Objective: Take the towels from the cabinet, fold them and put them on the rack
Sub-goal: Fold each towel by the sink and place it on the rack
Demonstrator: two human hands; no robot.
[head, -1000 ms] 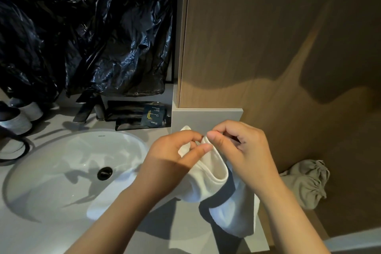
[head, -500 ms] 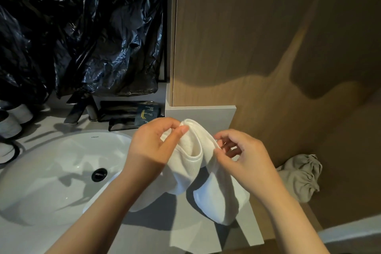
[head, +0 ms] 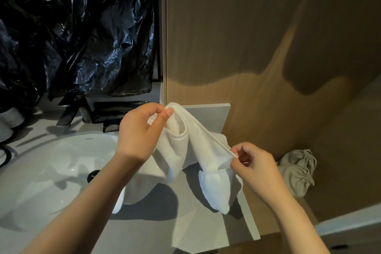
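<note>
My left hand [head: 140, 132], just left of the frame's centre, pinches one top corner of a small white towel [head: 202, 150] between thumb and forefinger, the other fingers loosely curled behind. My right hand [head: 255, 165], lower and to the right, pinches the same top edge further along, thumb and fingertips closed on a thin hem. The edge is drawn taut between the two pinches, slanting down to the right. Below it the towel hangs in two soft, rounded loops in the air over the grey countertop [head: 144, 231], with the white sink [head: 51, 161] at lower left and a wooden panel [head: 268, 37] filling the upper right.

The towel looks light, limp and thick-piled. I judge it will sag and bunch wherever it is not held, so the corners and hemmed edge are the places to take hold, keeping it stretched flat for folding. It will not slip or break.

A crumpled black plastic bag [head: 82, 27] fills the upper left. A beige drawstring pouch [head: 296, 171] lies at right.
</note>
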